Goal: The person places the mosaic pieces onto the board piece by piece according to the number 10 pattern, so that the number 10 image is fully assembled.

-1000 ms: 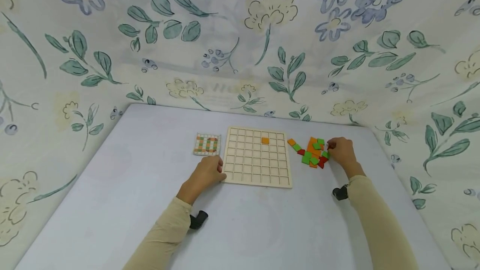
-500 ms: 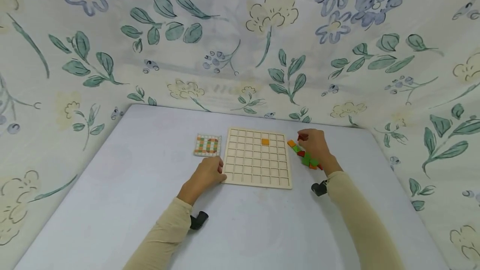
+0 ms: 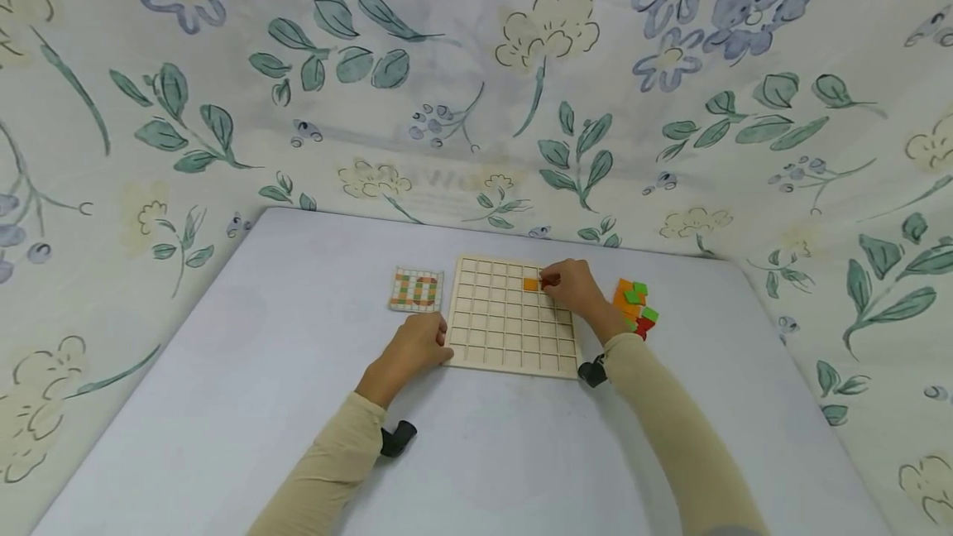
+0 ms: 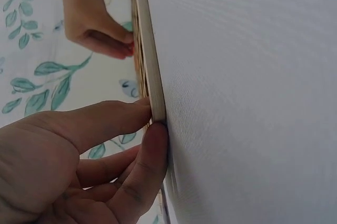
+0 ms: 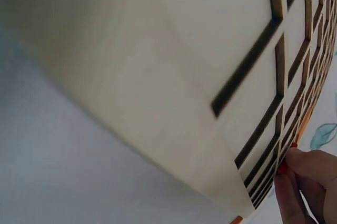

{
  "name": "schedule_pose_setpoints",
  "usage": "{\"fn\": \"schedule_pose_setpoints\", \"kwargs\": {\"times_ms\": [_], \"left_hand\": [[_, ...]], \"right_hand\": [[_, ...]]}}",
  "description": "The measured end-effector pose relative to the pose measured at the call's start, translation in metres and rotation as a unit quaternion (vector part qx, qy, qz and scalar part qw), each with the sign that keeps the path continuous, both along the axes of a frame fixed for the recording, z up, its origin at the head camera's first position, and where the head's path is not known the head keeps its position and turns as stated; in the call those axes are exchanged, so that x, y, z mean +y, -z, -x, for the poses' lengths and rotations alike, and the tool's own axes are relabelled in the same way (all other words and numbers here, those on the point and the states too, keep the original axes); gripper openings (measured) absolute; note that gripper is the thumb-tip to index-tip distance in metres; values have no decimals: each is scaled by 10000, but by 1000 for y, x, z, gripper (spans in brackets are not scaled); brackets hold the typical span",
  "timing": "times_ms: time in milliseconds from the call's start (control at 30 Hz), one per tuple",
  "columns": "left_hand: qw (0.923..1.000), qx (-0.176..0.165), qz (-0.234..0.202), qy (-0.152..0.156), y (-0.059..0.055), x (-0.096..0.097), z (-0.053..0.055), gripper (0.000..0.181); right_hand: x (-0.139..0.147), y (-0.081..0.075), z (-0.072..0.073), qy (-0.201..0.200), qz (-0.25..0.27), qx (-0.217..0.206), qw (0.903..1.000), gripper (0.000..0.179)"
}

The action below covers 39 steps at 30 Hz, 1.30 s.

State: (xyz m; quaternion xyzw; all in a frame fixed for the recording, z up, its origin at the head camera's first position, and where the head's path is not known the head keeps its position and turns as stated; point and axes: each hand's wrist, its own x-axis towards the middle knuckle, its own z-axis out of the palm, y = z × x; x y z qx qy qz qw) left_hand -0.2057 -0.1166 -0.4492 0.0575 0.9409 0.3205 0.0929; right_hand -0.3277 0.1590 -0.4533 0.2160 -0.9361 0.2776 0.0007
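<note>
A: Start at the left: what has your left hand (image 3: 412, 346) got?

B: Your thumb and fingers pinch the wooden grid board (image 3: 495, 333) by its left edge, close to its near corner. The board lies flat on the white table (image 3: 476, 453).

A: And the small pattern card (image 3: 415, 289) just beyond that hand?

B: It lies left of your board; its coloured squares form the number "10". Up behind it, your floral cloth (image 3: 476, 64) bears pale marks too faint to read.

A: Further right, on the board?

B: One square orange tile (image 3: 531, 284) sits in a cell of the second row from the far side. Right beside it, your right hand (image 3: 577, 286) grasps a red piece (image 5: 283, 169) between thumb and fingertips, at the board's surface; your fingers cover most of its shape.

A: Last, past your right wrist?

B: Your loose tiles (image 3: 633, 298), orange, green and red, lie heaped on the table to the right of the board, partly hidden by your forearm.
</note>
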Motion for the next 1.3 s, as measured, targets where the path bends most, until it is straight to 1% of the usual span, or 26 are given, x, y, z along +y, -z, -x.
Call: {"fn": "schedule_pose_setpoints", "kwargs": {"times_ms": [133,300,500,667,900,1000,1067,1167,1233,1300], "left_hand": [[10000,-4,7,-3,-1,0,0,26],[10000,4,-24,-14,-3,0,1,26],[10000,-41,-34,-12,-2,-1,0,26],[10000,-24,-55,-10,-1,-1,-1,27],[9998,-108,-168,-14,-1,0,-2,28],[9998,-101,-164,1,-2,0,-1,29],[9998,-107,-161,-1,-3,-1,-1,29],[9998,-110,-152,-9,-3,-1,-1,29],[9998,-125,-163,-21,-2,-1,-1,28],[9998,-103,-156,-3,-1,-1,-1,28]], "right_hand": [[-2,-1,1,-22,-103,32,9999,25],[-2,-3,3,-27,-98,8,9999,26],[-2,0,3,-12,-170,-105,9998,28],[-2,0,1,-19,-23,-96,9999,24],[-4,-1,0,215,-10,-175,9996,23],[-2,0,0,192,80,-204,9996,22],[0,-1,0,123,153,-249,9995,22],[7,-2,1,116,341,-427,9984,22],[15,-3,1,200,461,-442,9978,23],[27,-3,2,394,467,-292,9977,24]]}}
